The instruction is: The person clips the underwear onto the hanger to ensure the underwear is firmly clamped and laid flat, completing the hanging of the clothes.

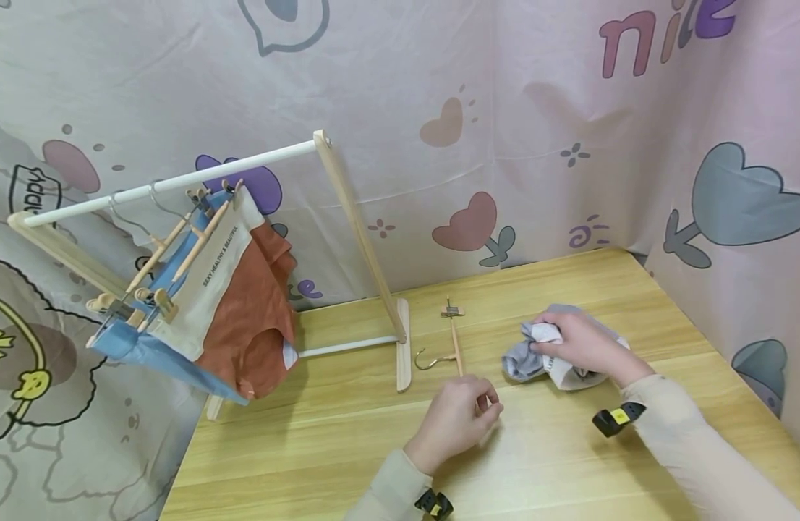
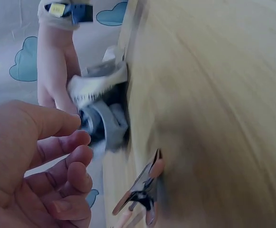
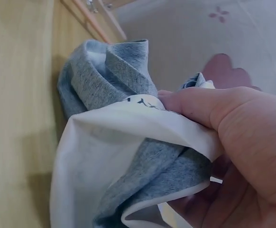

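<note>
A crumpled grey and white garment [image 1: 522, 362] with dark lettering lies bunched on the right part of the table. My right hand [image 1: 585, 341] grips it from above; in the right wrist view, the thumb presses on the white cloth [image 3: 109, 128] and the other fingers are partly hidden behind it. Left of the garment is a wooden clip hanger [image 1: 457, 346] with a gold hook, lying flat. Its near end is hidden by my left hand [image 1: 453, 421], whose fingers are loosely bent with nothing between them. In the left wrist view, a hanger clip [image 2: 142, 192] shows below the fingertips.
A wooden rack with a white rail [image 1: 244, 161] stands at the left. From it hang a rust and cream shirt [image 1: 250, 311] and a blue garment [image 1: 172, 369] on clip hangers. The rack's foot [image 1: 403, 347] is close to the loose hanger's hook. Printed curtains back the table.
</note>
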Motion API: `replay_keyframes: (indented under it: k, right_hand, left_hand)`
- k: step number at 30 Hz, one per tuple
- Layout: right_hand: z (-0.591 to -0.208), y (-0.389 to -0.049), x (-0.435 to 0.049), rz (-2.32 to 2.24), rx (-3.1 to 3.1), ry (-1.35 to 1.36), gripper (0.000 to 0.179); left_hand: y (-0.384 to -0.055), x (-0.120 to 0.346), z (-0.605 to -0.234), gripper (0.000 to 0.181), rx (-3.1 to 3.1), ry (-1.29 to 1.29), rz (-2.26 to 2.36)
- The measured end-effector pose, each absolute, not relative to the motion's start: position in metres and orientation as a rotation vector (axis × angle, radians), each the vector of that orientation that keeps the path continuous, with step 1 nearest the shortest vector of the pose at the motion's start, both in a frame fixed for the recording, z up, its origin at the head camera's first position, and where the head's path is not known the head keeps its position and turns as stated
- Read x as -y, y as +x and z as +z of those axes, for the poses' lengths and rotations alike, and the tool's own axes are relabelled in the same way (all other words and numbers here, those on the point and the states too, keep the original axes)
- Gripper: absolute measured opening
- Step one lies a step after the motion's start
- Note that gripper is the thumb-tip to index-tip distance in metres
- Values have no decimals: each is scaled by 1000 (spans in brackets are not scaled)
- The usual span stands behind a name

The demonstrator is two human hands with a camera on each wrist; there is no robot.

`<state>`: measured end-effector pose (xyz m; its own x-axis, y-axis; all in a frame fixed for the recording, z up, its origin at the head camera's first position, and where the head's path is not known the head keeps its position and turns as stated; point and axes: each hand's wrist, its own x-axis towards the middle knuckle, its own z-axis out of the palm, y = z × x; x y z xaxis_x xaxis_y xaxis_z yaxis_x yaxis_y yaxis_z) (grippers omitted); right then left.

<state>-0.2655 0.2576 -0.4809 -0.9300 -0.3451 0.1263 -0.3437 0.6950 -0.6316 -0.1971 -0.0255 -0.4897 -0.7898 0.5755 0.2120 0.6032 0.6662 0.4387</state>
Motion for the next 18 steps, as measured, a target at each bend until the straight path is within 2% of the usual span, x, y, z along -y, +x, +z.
replay_keyframes:
  k: [18]
  right_hand:
    - [-509,-308,-217,-1123,-2723,-546,32]
  left_hand:
    - [-187,26,-501,7,2868,-1037,-790]
